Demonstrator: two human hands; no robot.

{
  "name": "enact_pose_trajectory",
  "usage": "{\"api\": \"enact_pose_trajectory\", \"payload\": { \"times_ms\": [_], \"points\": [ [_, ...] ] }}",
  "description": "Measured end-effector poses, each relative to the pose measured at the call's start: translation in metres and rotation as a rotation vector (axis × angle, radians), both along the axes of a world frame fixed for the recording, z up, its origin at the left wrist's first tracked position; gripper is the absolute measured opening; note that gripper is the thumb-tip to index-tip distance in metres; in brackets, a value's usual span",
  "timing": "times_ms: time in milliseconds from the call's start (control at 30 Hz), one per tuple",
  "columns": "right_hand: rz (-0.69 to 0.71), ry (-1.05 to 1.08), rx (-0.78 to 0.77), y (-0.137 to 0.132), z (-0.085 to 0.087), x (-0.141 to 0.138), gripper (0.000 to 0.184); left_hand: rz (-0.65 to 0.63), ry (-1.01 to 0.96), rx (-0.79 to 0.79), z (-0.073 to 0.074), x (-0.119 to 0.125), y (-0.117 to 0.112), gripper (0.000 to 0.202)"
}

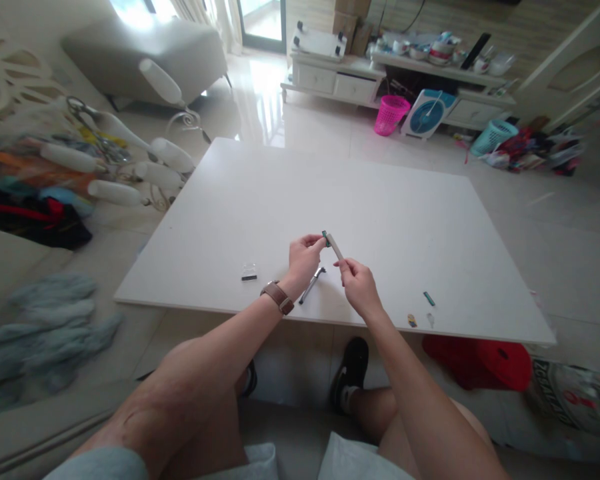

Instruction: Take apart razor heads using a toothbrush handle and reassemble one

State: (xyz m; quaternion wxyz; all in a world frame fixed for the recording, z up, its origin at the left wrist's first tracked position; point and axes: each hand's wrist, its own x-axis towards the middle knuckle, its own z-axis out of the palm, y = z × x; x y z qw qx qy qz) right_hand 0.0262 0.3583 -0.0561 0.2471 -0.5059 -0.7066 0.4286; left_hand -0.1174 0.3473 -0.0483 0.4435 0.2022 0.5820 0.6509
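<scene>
My left hand (306, 259), with a brown-strapped watch on its wrist, pinches a small dark green piece (325, 237) at the upper end of a slim beige stick (335, 247). Closed around the lower end of that stick is my right hand (358, 285). I cannot tell whether the green piece and the stick are joined. Below and between the hands, a silver and black razor (312, 287) lies on the white table (370, 200). A small clear case with a black strip (249, 273) rests left of my left hand.
Toward the table's right front lie a green strip (429, 298), a small yellow and dark packet (412, 321) and a clear scrap (431, 320). A red stool (500, 363) stands under that edge. A lamp with white shades (165, 175) is beside the left edge.
</scene>
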Motion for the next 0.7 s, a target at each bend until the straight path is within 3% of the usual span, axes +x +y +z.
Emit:
{"api": "enact_pose_trajectory", "payload": {
  "times_ms": [467,700],
  "points": [
    [-0.039,0.000,0.069,-0.003,0.007,-0.002,0.037,-0.030,-0.036,-0.022,0.003,0.004,-0.001,0.012],
    [-0.049,0.002,0.043,-0.005,0.012,-0.001,0.035,0.072,-0.020,-0.001,-0.002,-0.010,0.007,0.013]
  ]
}}
